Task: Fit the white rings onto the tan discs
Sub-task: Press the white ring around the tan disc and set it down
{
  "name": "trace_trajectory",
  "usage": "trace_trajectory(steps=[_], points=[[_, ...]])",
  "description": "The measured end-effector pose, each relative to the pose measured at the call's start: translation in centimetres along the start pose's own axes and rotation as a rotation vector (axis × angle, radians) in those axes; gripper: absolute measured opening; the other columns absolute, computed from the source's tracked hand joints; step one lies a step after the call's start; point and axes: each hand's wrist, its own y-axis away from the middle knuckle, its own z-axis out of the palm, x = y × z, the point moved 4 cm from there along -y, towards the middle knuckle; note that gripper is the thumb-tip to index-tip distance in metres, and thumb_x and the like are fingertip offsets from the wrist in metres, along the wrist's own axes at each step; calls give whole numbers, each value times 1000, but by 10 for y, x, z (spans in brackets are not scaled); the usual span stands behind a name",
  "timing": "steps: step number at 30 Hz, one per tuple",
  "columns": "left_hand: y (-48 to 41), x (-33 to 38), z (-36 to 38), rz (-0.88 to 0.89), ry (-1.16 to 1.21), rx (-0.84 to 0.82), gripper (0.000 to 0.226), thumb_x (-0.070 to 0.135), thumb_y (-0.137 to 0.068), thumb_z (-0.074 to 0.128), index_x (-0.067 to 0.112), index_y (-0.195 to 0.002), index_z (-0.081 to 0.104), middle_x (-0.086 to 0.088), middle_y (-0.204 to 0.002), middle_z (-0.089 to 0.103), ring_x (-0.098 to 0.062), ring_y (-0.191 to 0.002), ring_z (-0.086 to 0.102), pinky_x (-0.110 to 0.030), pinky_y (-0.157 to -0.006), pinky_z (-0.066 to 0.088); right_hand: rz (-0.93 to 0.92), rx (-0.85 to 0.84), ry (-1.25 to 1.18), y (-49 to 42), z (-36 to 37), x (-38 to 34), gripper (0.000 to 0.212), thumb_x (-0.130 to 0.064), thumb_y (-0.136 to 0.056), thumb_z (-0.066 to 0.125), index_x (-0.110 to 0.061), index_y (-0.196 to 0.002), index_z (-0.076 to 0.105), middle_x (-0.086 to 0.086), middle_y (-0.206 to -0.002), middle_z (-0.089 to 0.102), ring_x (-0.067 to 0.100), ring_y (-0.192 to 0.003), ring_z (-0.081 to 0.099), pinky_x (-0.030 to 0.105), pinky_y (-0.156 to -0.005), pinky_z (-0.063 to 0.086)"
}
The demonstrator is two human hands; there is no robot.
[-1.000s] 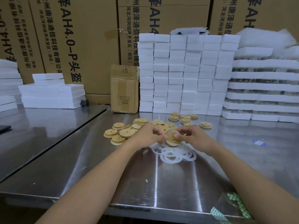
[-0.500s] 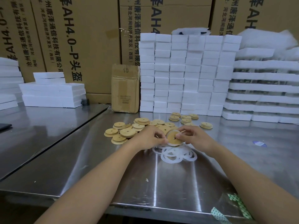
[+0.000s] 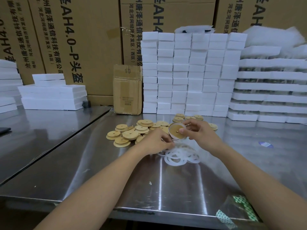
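Note:
My right hand holds a tan disc tilted up above the table, thumb on its face; a white ring sits round its rim. Below and to the left, my left hand rests on the pile of white rings, its curled fingertips pinching a ring at the pile's left edge. A heap of loose tan discs lies left of my hands. A few more discs lie behind them.
The steel table has a seam to a second table on the left. A cardboard box and white foam stacks stand at the back. A clear bag with green print lies at the front right edge.
Both hands held the disc before. Now my left hand has let go and dropped to the ring pile, while my right hand has lifted the ringed disc slightly.

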Motion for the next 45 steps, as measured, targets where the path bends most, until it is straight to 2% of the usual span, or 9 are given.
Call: trace_trajectory(steps=[6, 11, 15, 21, 24, 27, 33, 41, 45], points=[[0, 2, -4, -52, 185, 62, 33, 53, -93, 78, 22, -84, 84, 4, -75, 79, -2, -71, 74, -10, -65, 52, -39, 2, 44, 0, 0, -1, 21, -15, -91, 82, -8, -109, 74, 5, -99, 79, 19, -90, 74, 22, -76, 55], [-1, -1, -7, -9, 226, 66, 27, 34, -102, 74, 19, -80, 82, -7, -82, 80, -12, -74, 74, -34, -83, 60, -15, -11, 55, 0, 2, 0, 19, -19, -91, 83, -12, -106, 74, 4, -98, 78, 19, -89, 74, 22, -77, 54], [0, 0, -5, 28, 255, 14, 25, 31, -101, 75, 26, -78, 83, 0, -85, 81, -13, -76, 75, -34, -82, 63, 12, -61, 102, 2, 2, 0, 10, -29, -97, 76, -21, -102, 75, -1, -90, 75, 10, -81, 67, 13, -67, 48], [5, 10, -2, 64, 346, -102, 19, 37, -100, 76, 26, -89, 84, 3, -91, 82, -9, -85, 76, -16, -75, 54, 69, -211, 51, 7, 13, -1, 28, -48, -99, 69, -22, -98, 80, 1, -92, 80, 12, -79, 75, 18, -69, 56], [7, 16, -5, 22, 449, -185, 21, 43, -101, 74, 26, -92, 83, 4, -95, 80, -8, -88, 72, -23, -78, 52, 144, -171, -95, 4, 8, 1, 46, -52, -97, 70, -8, -103, 77, 9, -94, 78, 23, -82, 70, 32, -80, 56], [7, 21, -8, -1, 526, -260, 19, 38, -102, 72, 25, -92, 83, 4, -92, 77, -8, -84, 68, -27, -80, 49, 216, -194, -253, 2, 8, 4, 51, -50, -95, 73, 0, -105, 76, 14, -93, 74, 27, -84, 63, 33, -80, 55], [10, 14, -5, -27, 400, -286, 22, 38, -99, 77, 20, -90, 85, -6, -89, 78, -9, -81, 70, -14, -69, 51, 242, -233, -129, 7, 12, 10, 58, -51, -93, 76, 5, -103, 72, 26, -99, 74, 24, -81, 66, 38, -85, 50], [3, 13, -4, 58, 307, -188, 20, 44, -94, 82, 27, -85, 85, 4, -78, 78, -3, -73, 69, -16, -73, 54, 264, -151, -234, 6, 13, 17, 51, -46, -90, 79, 4, -100, 74, 21, -95, 75, 28, -81, 67, 41, -85, 51], [4, 5, 2, 42, 192, -216, 31, 50, -90, 83, 21, -81, 84, -1, -79, 80, -6, -70, 68, -17, -69, 53, 275, -188, -163, 11, 18, 26, 46, -51, -84, 82, -7, -97, 79, 15, -100, 80, 23, -87, 75, 27, -76, 58]])
